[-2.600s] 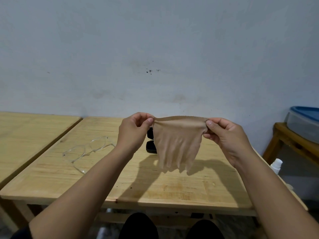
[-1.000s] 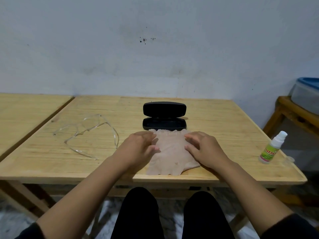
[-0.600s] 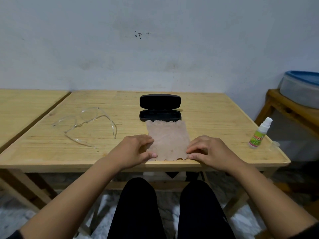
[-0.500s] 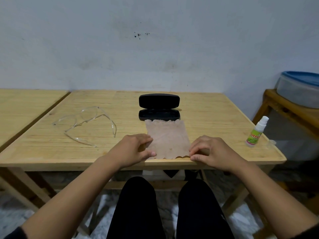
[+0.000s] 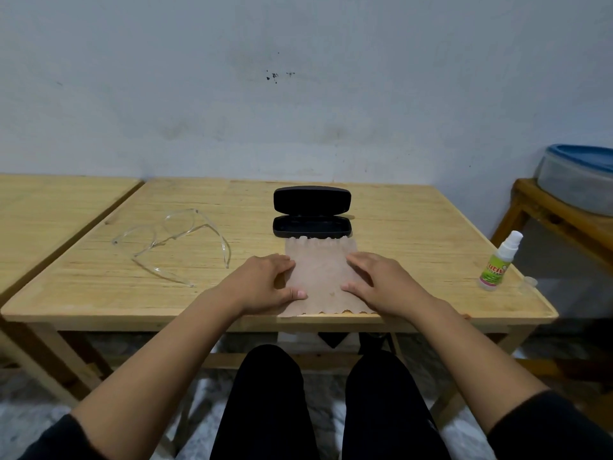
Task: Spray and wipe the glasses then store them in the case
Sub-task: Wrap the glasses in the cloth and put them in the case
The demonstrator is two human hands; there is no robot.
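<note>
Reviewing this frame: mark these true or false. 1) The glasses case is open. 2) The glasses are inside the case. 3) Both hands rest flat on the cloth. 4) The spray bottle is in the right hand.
1) True: the black glasses case stands open on the table.
2) False: the clear glasses lie on the table, left of the case.
3) True: the left hand and right hand press the beige cloth flat.
4) False: the spray bottle stands untouched near the table's right edge.

left hand (image 5: 262,285), right hand (image 5: 381,283) flat on cloth (image 5: 321,277) | case (image 5: 311,212) open | glasses (image 5: 172,244) left
</note>
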